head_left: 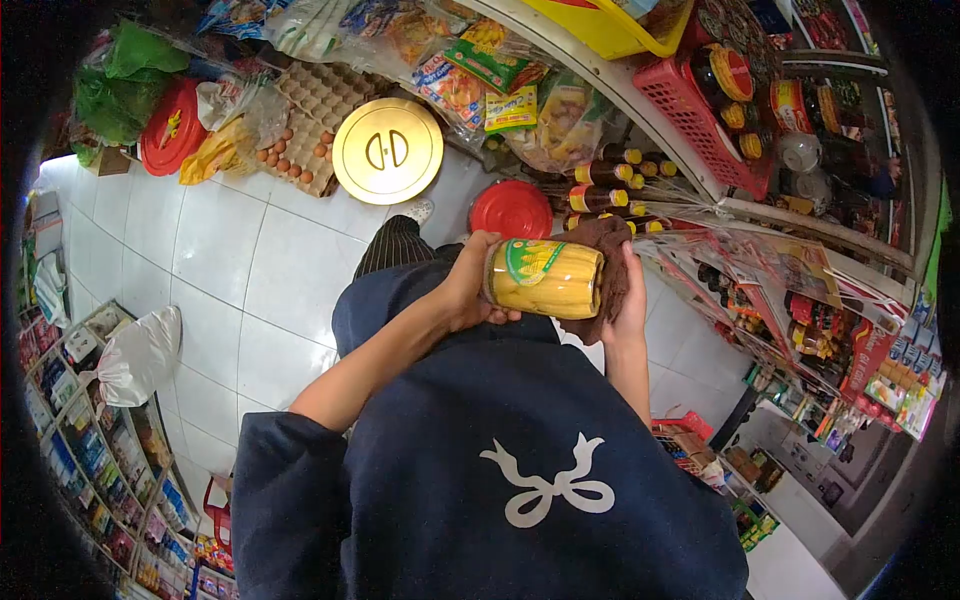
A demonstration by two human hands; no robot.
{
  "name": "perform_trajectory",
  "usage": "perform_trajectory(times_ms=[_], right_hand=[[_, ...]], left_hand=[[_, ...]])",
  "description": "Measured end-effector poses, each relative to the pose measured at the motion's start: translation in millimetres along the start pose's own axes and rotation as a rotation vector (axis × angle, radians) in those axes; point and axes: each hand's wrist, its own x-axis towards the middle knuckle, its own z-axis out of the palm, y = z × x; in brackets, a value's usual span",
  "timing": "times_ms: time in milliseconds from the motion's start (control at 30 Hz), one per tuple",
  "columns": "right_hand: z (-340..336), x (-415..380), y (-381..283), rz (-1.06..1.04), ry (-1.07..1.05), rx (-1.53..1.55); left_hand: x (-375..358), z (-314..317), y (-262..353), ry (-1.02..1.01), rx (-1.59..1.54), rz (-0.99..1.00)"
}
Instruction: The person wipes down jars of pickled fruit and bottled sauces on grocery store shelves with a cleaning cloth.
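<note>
Tiled floor [290, 260] below: left hand [468, 285] clasps jar [545, 278], right hand [630, 300] holds brown cloth [608, 238] against one end; slack grip could mean breakage.

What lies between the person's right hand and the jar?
A brown cloth lies between the right hand and the jar, as the head view shows.

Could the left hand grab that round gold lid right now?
Probably not straight away: the left hand is holding the jar, so it would likely need freeing first. The round gold lid itself looks uncovered from above, though.
</note>
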Motion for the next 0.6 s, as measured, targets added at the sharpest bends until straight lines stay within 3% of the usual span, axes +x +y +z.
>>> perform_trajectory(times_ms=[333,533,600], right_hand=[[-5,1,2,-0.040,-0.011,-0.005],[-14,-2,-5,0.061,-0.031,-0.028],[3,-9,-19,0.014,-0.292,-0.205]], left_hand=[[3,-1,0,0.010,0.013,0.013],[2,4,-1,-0.038,0.067,0.072],[-1,8,1,-0.070,0.104,0.083]])
